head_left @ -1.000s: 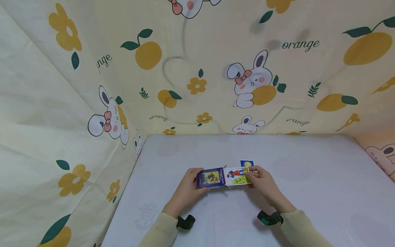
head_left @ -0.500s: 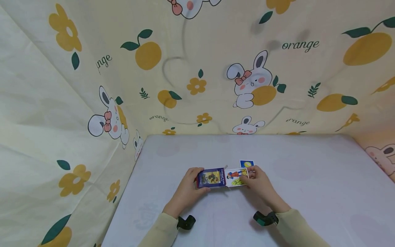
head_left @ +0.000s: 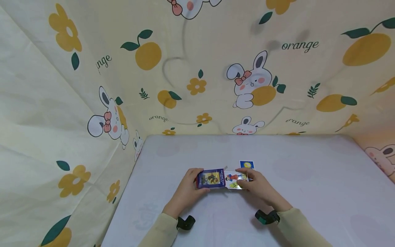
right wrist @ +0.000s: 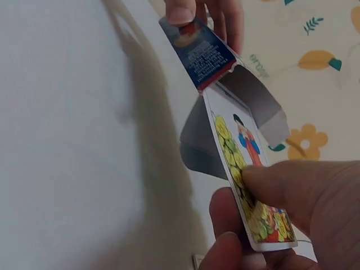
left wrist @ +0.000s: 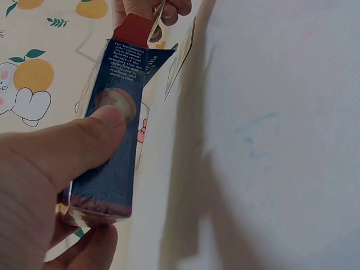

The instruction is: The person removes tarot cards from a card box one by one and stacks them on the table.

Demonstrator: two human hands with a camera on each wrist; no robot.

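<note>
My left hand (head_left: 188, 188) grips a dark blue card box (head_left: 211, 178), thumb on its narrow printed side (left wrist: 112, 140) in the left wrist view. The box's right end is open, and its flaps (right wrist: 205, 138) stand out around the mouth. An illustrated card (right wrist: 239, 163), showing a figure in red and blue among yellow discs, sticks partly out of that end. My right hand (head_left: 257, 185) pinches the card's outer part, thumb on the picture and fingers behind. Whether more cards lie under it I cannot tell.
A small blue card with a yellow sun (head_left: 247, 164) lies on the white table (head_left: 296, 161) just behind my right hand. A printed cloth (head_left: 213, 68) hangs behind the table and along its left side. Each wrist wears a black device (head_left: 267, 217).
My right hand first shifts left along the protruding card, then tilts, its thumb and fingers now farther up the card toward the box. My left hand and the box stay nearly still.
</note>
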